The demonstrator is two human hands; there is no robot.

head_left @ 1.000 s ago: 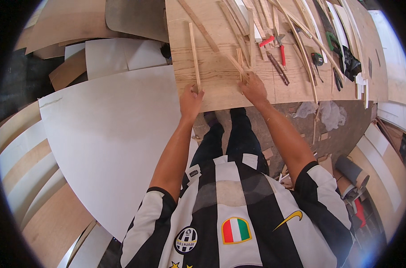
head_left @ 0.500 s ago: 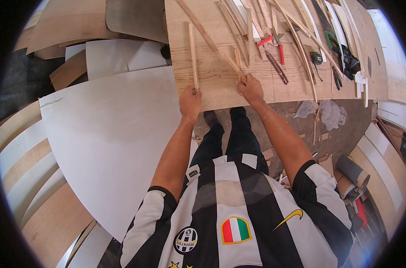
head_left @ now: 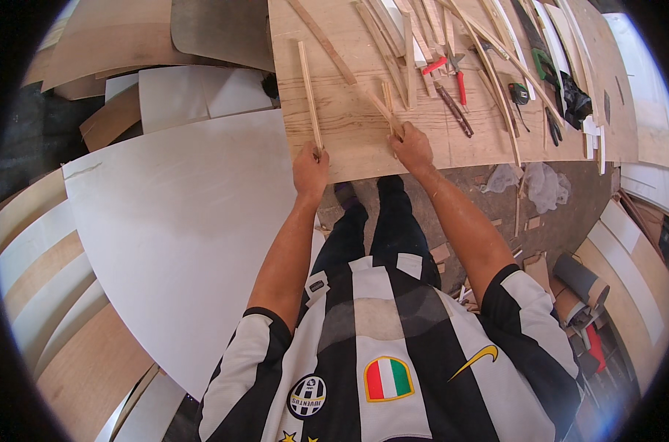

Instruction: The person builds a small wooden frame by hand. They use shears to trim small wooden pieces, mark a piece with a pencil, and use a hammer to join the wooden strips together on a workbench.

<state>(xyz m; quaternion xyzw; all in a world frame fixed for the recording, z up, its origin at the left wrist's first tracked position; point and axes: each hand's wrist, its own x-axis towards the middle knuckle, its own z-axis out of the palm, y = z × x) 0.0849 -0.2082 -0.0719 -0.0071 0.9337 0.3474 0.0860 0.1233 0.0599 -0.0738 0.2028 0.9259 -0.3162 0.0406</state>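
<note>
My left hand (head_left: 310, 171) is closed round the near end of a thin wooden strip (head_left: 309, 92), which points away from me near the left edge of the wooden worktable (head_left: 342, 158). At the table's near edge, my right hand (head_left: 413, 149) is closed on the near end of a short wooden strip (head_left: 387, 94). A longer strip (head_left: 327, 46) slants from the far left down to that same hand; whether the fingers hold it too, I cannot tell. Beyond the right hand lie red-handled pliers (head_left: 460, 82) and a dark reddish-brown hand tool (head_left: 454, 109).
Several wooden strips (head_left: 382, 46) lie across the far side. A green-and-black tape measure (head_left: 519, 93), a green-handled saw (head_left: 545, 66) and a black plastic bag (head_left: 576, 102) are to the right. A large white panel (head_left: 180, 214) stands left; clear plastic (head_left: 547, 188) lies on the floor.
The far end of the strip in my left hand has swung a little to the left. My right hand keeps its hold in nearly the same place.
</note>
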